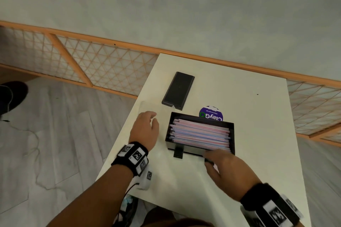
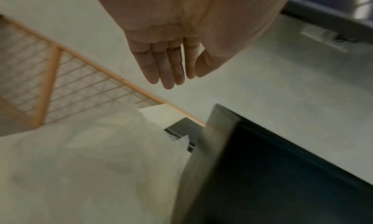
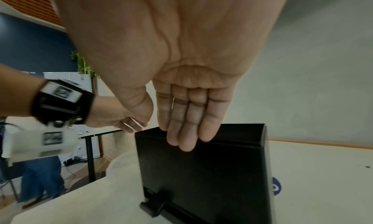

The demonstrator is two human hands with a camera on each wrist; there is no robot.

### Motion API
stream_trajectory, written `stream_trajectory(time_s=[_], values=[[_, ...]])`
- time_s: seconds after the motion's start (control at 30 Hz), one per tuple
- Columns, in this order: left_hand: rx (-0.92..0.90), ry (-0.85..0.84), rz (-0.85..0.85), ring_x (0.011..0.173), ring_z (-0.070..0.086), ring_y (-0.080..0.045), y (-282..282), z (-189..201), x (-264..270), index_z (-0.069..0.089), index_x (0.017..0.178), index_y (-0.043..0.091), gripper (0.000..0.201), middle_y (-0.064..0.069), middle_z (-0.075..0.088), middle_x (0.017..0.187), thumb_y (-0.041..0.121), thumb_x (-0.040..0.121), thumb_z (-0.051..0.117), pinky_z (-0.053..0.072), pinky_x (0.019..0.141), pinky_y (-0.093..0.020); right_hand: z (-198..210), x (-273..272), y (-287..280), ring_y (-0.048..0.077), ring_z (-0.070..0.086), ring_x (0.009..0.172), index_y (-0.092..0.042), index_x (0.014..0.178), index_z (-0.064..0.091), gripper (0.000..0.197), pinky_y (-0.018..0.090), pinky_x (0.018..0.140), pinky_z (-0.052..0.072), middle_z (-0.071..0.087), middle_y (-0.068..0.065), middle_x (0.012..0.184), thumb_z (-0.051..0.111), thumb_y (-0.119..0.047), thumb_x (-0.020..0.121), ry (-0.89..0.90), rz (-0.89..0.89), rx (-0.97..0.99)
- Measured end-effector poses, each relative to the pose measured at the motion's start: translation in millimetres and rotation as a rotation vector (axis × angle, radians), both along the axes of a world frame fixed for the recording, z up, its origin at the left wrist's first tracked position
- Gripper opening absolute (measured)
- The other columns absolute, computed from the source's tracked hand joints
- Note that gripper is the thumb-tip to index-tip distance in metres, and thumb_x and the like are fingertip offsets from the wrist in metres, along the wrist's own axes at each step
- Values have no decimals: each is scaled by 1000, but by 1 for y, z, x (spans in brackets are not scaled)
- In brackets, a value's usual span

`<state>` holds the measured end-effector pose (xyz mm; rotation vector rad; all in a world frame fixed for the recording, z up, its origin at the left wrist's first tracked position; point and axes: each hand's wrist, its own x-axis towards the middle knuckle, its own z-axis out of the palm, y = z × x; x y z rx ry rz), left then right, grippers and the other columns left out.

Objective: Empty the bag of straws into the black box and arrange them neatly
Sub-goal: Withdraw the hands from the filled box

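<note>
The black box stands open on the white table, filled with pink and blue straws lying side by side along its length. My right hand is at the box's front right rim with its fingers straight; the right wrist view shows the fingertips over the box's front wall, holding nothing. My left hand is just left of the box, fingers straight and empty. The flat, clear bag lies under and beyond it.
The box's black lid lies behind the box. A round purple sticker shows at the box's back edge. The table's left edge runs close beside my left hand, with grey floor below. A wooden lattice rail lines the wall.
</note>
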<state>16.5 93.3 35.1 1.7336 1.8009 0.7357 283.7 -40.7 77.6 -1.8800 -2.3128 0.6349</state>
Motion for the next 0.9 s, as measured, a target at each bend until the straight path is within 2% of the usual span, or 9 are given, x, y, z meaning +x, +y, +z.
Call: stream_trajectory(time_s=[0.13,0.27,0.33,0.43,0.53,0.57,0.67,0.8,0.9], values=[[-105,133,100,132,47,-29,27,-26,-29,49,141,20,51,-8,47,143,34,94,61,44,108,-42,-10,-13,-27,3,64,108,-38,128,62,41,15,93,45,64,-22,122,40,-53,96,27,16,-127],[-388,393,-22,154,6,-37,39,-57,-40,8,161,36,100,-12,1,169,64,85,66,21,123,-50,-28,-18,-37,-1,57,117,-42,138,50,43,13,97,41,56,-22,132,40,-56,98,15,23,-307],[-451,444,-169,155,-3,-38,40,-71,-39,-5,159,45,112,-6,-17,168,68,79,70,23,122,-55,-36,-19,-42,-1,57,118,-43,138,48,44,14,96,42,56,-21,132,41,-57,97,4,-13,-360],[-514,500,-333,155,3,-38,35,-89,-36,-9,157,47,120,-2,-26,166,63,75,77,31,118,-56,-49,-19,-51,-1,57,117,-43,137,49,45,12,93,43,57,-21,130,39,-61,96,-42,-41,-397],[-567,610,-399,150,18,-38,27,-104,-35,-13,159,35,129,-6,-18,168,55,73,82,35,116,-52,-54,-18,-60,-4,57,115,-45,134,48,70,9,88,41,58,-22,127,11,-78,85,-34,-83,-406],[-571,603,-393,147,22,-37,25,-108,-36,-11,160,30,130,-8,-9,167,51,73,83,37,114,-50,-54,-18,-60,-5,57,114,-45,134,48,70,8,86,41,58,-22,126,11,-78,85,-41,-100,-419],[-566,478,-361,140,39,-35,22,-111,-40,6,161,20,108,-10,19,159,40,83,77,41,112,-44,-54,-19,-62,-7,58,110,-45,134,49,41,9,87,43,59,-22,123,42,-59,96,-73,-126,-423],[-521,403,-362,147,33,-29,12,-105,-46,25,158,12,66,-12,32,161,35,102,53,27,119,-37,-56,-22,-64,-21,46,81,-47,131,52,37,8,87,45,57,-26,110,48,-56,96,-59,-135,-434],[-490,307,-295,138,42,-31,-5,-82,-47,44,145,5,52,-15,46,148,37,104,49,31,112,-35,-57,-21,-59,-22,46,80,-48,130,52,36,7,84,43,56,-29,111,48,-57,96,-44,-153,-384]])
